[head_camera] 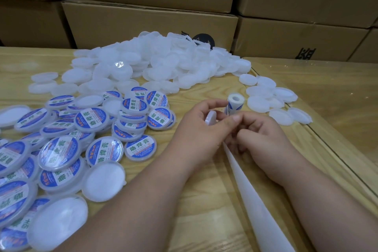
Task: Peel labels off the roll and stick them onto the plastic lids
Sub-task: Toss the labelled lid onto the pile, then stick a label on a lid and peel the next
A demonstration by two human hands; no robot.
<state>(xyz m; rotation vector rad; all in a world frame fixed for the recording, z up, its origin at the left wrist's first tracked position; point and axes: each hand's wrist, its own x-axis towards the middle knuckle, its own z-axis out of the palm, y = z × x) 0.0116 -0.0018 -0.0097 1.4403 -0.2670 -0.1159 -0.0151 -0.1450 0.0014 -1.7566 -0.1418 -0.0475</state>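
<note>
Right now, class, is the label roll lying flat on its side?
No, the label roll stands upright on the table, its hollow core facing up.

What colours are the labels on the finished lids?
Blue border with a white centre band and green characters, clearest on the labelled lids in the head view.

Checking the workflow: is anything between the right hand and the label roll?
Nothing visible. The roll stands upright just beyond the right hand, with bare table around it.

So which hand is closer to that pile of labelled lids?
Left. The left hand is just right of the labelled lids; the right hand lies beyond it.
</note>
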